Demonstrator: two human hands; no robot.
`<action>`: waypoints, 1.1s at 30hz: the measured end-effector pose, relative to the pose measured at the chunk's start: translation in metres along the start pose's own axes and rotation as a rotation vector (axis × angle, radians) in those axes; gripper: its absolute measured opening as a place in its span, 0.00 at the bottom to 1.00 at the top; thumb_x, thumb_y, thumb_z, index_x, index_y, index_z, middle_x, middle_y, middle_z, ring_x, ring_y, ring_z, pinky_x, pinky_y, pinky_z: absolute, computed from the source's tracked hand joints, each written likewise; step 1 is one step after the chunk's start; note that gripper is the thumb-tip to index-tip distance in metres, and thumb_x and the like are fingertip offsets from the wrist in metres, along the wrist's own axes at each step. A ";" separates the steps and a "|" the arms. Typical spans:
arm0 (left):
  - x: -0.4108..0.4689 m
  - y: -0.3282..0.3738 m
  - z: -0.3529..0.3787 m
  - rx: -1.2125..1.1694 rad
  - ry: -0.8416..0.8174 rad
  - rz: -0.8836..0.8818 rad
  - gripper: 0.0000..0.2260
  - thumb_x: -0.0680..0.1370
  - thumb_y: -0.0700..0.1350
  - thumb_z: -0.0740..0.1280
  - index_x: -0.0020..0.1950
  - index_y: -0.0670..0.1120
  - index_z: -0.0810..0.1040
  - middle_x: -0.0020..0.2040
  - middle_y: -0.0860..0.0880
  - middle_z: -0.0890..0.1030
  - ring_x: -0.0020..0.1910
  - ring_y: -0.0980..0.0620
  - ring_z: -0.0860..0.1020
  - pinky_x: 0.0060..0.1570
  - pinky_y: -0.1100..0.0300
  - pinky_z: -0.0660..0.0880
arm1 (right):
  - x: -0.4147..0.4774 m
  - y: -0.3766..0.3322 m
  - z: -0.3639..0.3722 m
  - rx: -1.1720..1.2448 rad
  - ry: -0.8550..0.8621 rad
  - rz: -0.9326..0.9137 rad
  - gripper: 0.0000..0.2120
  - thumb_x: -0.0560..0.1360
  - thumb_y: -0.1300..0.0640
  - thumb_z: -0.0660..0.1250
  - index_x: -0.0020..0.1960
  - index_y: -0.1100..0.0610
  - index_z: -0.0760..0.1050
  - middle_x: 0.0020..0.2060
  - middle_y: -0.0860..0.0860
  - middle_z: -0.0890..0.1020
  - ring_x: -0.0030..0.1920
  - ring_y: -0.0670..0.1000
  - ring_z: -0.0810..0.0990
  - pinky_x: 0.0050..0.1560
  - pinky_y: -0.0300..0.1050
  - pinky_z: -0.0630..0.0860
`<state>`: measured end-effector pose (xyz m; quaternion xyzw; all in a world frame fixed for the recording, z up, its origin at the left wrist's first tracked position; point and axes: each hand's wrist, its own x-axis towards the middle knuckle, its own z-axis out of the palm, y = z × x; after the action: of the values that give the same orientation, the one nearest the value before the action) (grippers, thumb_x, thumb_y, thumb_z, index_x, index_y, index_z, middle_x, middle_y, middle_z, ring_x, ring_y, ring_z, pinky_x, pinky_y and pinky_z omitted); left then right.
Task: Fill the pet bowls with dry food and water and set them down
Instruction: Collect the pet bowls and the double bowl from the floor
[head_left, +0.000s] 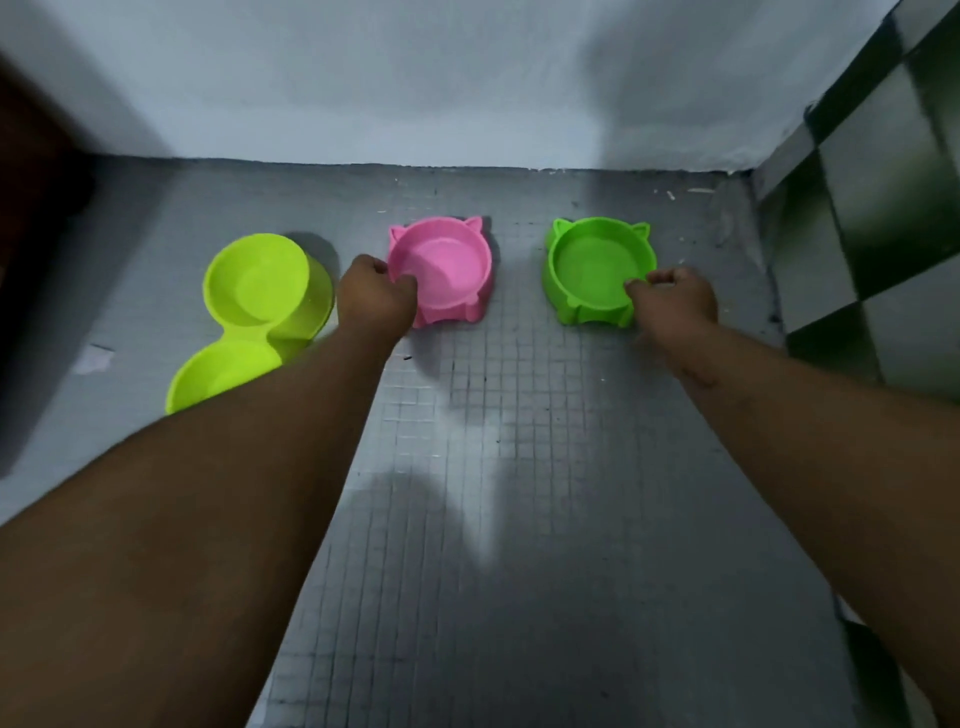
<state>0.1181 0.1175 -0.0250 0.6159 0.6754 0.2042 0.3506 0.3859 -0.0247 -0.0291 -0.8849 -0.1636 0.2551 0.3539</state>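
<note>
On the grey tiled floor (519, 467), a yellow-green double bowl (260, 306) sits far left, untouched. Beside it, the left hand (376, 299) curls its fingers over the pink bowl (441, 270)'s near-left rim. Further right, the right hand (675, 301) pinches the green bowl (597, 270)'s near-right rim.

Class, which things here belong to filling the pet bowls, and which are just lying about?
Belongs: pink bowl, held by left hand; green bowl, held by right hand; lime double bowl.
Lying about: white scraps near the wall; pale scrap beside the double bowl.
</note>
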 end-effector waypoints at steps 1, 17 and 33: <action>0.003 -0.001 0.003 -0.012 0.006 -0.013 0.20 0.73 0.49 0.72 0.60 0.39 0.78 0.54 0.41 0.82 0.54 0.40 0.81 0.57 0.48 0.79 | 0.004 -0.001 0.003 0.002 0.022 0.016 0.18 0.70 0.47 0.74 0.54 0.55 0.79 0.53 0.56 0.83 0.54 0.57 0.82 0.51 0.42 0.74; 0.000 -0.016 0.009 -0.009 0.039 -0.173 0.20 0.72 0.53 0.69 0.49 0.37 0.84 0.42 0.39 0.85 0.40 0.39 0.84 0.44 0.46 0.83 | 0.023 0.010 0.025 0.201 0.176 0.402 0.09 0.73 0.66 0.70 0.36 0.65 0.72 0.47 0.61 0.83 0.40 0.60 0.83 0.33 0.56 0.82; -0.092 0.047 -0.081 -0.496 -0.093 -0.291 0.22 0.80 0.39 0.68 0.74 0.42 0.73 0.62 0.36 0.78 0.45 0.34 0.84 0.37 0.46 0.85 | -0.040 0.014 -0.048 0.173 0.000 0.155 0.39 0.49 0.38 0.61 0.55 0.54 0.83 0.45 0.53 0.87 0.46 0.59 0.86 0.50 0.60 0.83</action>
<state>0.0913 0.0474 0.0826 0.4167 0.6695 0.2822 0.5464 0.3822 -0.0790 0.0041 -0.8610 -0.0721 0.2947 0.4083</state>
